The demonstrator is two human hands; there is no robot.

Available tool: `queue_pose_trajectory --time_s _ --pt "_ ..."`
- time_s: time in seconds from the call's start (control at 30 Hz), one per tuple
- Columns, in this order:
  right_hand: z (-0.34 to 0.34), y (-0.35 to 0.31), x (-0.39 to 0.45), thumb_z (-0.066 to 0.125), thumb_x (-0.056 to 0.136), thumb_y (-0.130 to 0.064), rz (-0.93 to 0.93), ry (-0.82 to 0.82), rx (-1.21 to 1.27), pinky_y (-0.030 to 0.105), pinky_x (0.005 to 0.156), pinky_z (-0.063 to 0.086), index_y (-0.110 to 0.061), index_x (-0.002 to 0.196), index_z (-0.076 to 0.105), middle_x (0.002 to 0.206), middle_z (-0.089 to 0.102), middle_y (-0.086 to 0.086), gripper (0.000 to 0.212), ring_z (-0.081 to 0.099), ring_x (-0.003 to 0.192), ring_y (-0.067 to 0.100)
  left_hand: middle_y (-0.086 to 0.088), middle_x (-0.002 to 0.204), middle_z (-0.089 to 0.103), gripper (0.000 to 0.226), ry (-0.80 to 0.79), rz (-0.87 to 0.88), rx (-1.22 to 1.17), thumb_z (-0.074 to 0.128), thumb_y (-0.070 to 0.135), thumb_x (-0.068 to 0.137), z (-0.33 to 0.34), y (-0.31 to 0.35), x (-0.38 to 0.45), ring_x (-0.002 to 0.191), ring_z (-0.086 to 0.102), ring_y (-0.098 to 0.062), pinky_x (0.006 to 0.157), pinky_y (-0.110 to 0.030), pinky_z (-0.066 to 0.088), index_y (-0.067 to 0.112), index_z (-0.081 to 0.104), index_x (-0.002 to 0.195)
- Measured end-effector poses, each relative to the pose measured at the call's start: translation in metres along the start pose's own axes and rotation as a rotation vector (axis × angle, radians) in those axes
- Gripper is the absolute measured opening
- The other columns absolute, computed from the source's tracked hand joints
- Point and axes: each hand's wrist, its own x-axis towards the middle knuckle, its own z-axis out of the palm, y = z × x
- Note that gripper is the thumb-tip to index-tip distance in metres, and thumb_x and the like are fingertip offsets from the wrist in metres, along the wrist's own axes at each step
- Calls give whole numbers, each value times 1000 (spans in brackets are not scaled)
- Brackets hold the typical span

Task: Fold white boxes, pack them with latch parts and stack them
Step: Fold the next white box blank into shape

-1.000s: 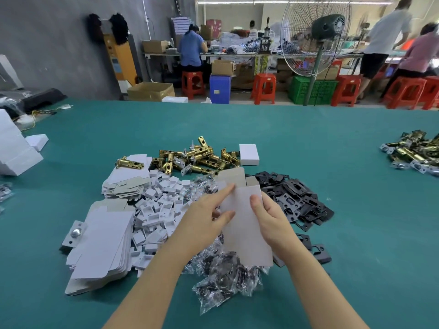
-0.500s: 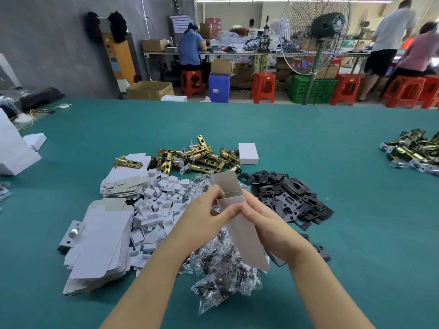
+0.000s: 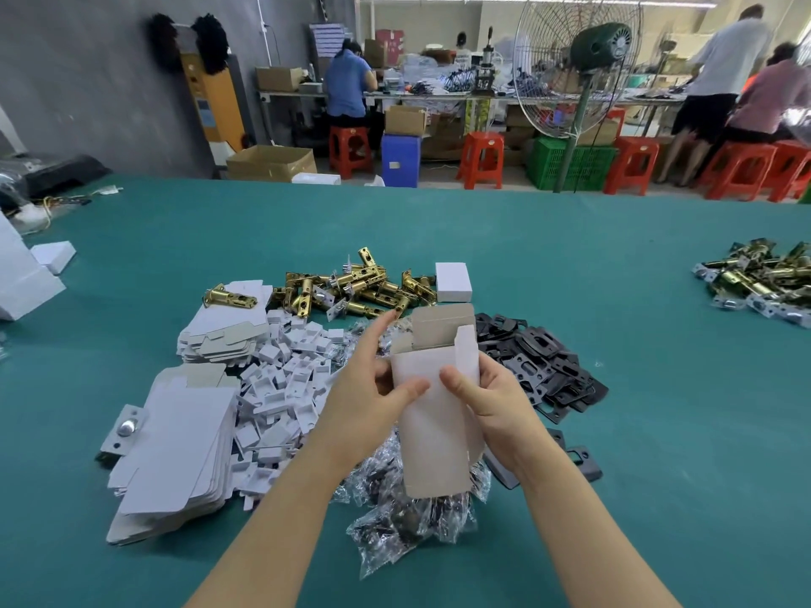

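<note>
Both hands hold one white box point(image 3: 434, 423) upright above the table, squared into a tube with its top flaps standing open. My left hand point(image 3: 373, 397) grips its left side, thumb on the front, index finger stretched toward the top. My right hand point(image 3: 491, 405) grips the right side. Behind lie brass latch parts point(image 3: 351, 291), with a folded white box point(image 3: 453, 281) at their right end. Flat box blanks point(image 3: 175, 449) are stacked at the left. Small white inserts point(image 3: 285, 388), black plates point(image 3: 540, 362) and clear screw bags point(image 3: 408, 520) surround the hands.
A second stack of flat blanks point(image 3: 224, 331) carries one brass latch. More latches point(image 3: 763, 278) lie at the far right. White boxes point(image 3: 22, 274) stand at the left edge. Beyond the green table point(image 3: 658, 432) are a standing fan, stools and people at benches.
The flat blank between my hands was turned edge-on and then pushed open into a squared tube; its top flaps now stand up.
</note>
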Motion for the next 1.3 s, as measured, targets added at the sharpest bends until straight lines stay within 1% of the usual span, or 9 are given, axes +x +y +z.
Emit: queue_pose_trajectory --time_s 0.17,0.27,0.37,0.57,0.73,0.87,1.07,1.2,1.3 --pt "2 -7 -1 79 83 -41 -59 -8 -136 35 80 62 -21 131 61 116 76 5 55 73 106 26 8 100 77 74 83 -46 -9 83 22 84 -2 -4 3 92 73 -8 80 -36 62 37 43 145" --pt "2 -9 -2 80 84 -40 -90 -36 -155 44 85 62 -27 147 42 118 75 7 75 73 107 29 5 97 76 75 91 -58 -32 85 33 78 -5 -6 5 90 72 -12 78 -35 62 38 46 142" --pt "4 -10 -4 73 89 -37 -121 -27 -129 39 79 62 -40 151 31 113 77 7 75 75 102 28 4 101 76 76 27 -69 -88 87 41 74 -9 -7 6 96 72 -14 81 -34 60 47 45 137" --pt "5 -15 -9 70 91 -35 -155 -23 -133 40 79 62 -50 136 50 123 73 3 52 72 106 27 0 107 76 77 -52 -49 -170 84 50 68 -15 -5 3 101 73 -20 88 -42 60 64 44 132" --pt "-1 -20 -11 66 99 -20 -149 -66 -206 37 81 62 -47 133 61 121 74 0 44 72 106 24 6 109 75 70 -70 -30 -102 82 42 78 -18 -6 3 100 72 -17 86 -39 60 60 47 135" --pt "-2 -23 -12 68 96 -23 -114 -97 -248 39 80 62 -40 121 65 117 74 2 31 73 102 25 7 108 73 48 -91 -43 -146 78 27 88 -19 -7 2 101 72 -18 81 -36 62 52 61 125" --pt "-1 -20 -12 67 98 -21 -68 -113 -240 37 79 62 -35 122 66 115 74 0 28 73 103 24 5 101 74 18 -43 -46 -150 76 29 88 -20 -5 2 95 73 -19 75 -39 63 34 72 105" --pt "1 -20 -12 61 101 -17 -74 -80 -205 33 72 62 -31 119 72 114 75 2 25 74 99 25 0 97 77 26 8 -72 -156 78 38 80 -21 -7 2 92 75 -22 74 -44 64 32 75 105" --pt "1 -21 -12 62 101 -16 -88 -75 -192 30 68 61 -34 114 75 119 73 -4 26 74 97 21 1 103 76 24 28 -69 -187 80 37 77 -20 -10 1 96 73 -21 72 -36 63 31 77 100"
